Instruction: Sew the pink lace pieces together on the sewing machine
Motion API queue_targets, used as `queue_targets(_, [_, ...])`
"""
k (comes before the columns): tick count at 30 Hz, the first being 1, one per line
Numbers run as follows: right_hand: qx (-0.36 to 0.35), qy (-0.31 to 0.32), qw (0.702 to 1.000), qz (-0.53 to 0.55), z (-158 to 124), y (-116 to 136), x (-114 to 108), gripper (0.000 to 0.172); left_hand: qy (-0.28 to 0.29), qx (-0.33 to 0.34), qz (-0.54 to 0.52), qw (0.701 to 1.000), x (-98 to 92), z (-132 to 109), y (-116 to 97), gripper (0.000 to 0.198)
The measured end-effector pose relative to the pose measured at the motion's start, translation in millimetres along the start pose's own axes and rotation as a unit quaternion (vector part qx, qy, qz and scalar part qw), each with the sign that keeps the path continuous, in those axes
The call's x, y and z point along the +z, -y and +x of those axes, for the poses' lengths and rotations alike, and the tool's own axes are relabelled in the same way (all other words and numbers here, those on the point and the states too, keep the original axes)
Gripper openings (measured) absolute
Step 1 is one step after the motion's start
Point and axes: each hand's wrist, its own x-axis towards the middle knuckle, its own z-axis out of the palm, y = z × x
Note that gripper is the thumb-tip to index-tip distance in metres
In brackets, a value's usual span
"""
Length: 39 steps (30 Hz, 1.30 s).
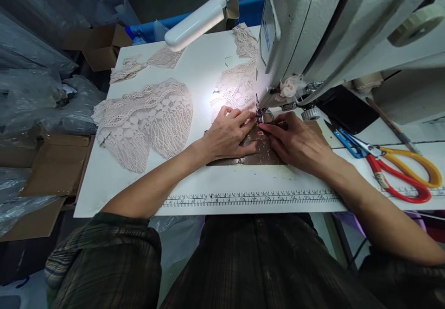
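My left hand [231,133] rests just left of the presser foot [266,116] of a sewing machine [306,31]. Its fingers stretch toward the foot and its thumb lies apart on the brown plate [266,154]. A light lace piece [236,86] spreads behind that hand and reaches the needle area. To the right of the foot, my right hand [295,142] is closed, fingertips pinched close to the foot; what they hold is too small to make out. The needle tip is hidden among fingers and metal.
More lace pieces [146,119] lie on the left of the white table [201,184]. A white lamp [196,24] hangs over the back. Red-and-yellow-handled scissors [399,170], blue snips [351,144] and a black phone-like slab [349,110] lie right. Cardboard boxes [55,165] stand beyond the left edge.
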Motion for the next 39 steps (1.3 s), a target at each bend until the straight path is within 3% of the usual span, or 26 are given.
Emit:
queue_targets(3, [0.035, 0.000, 0.999, 0.032, 0.7, -7.8, -6.7, 0.044, 0.003, -0.006, 0.001, 1.000, -0.4, 0.6, 0.1, 0.049])
queue_targets(9, [0.160, 0.070, 0.978, 0.115, 15.1, -29.9, -18.9, 0.036, -0.003, 0.001, 0.013, 1.000, -0.3, 2.1, 0.2, 0.050])
queue_targets(12, [0.186, 0.056, 0.974, 0.120, 16.6, -34.3, -13.2, 0.031, -0.012, 0.000, 0.016, 1.000, 0.7, 2.3, 0.4, 0.047])
queue_targets(17, [0.175, -0.030, 0.978, 0.112, 10.0, -32.5, 0.6, 0.031, -0.022, -0.015, 0.009, 1.000, 2.8, 1.2, -1.2, 0.049])
queue_targets(25, [0.148, -0.018, 0.981, 0.126, 6.6, -26.4, -3.6, 0.030, -0.031, -0.030, -0.025, 0.999, 4.5, -0.4, -1.5, 0.048])
queue_targets(32, [0.135, -0.012, 0.978, 0.156, 4.3, -30.1, -5.6, 0.057, -0.035, -0.028, -0.036, 0.998, 4.6, -0.3, -0.7, 0.048])
queue_targets(39, [0.200, 0.024, 0.966, 0.163, 10.5, -28.2, -12.0, 0.074, -0.035, -0.029, -0.047, 0.998, 4.0, 0.0, 0.0, 0.047])
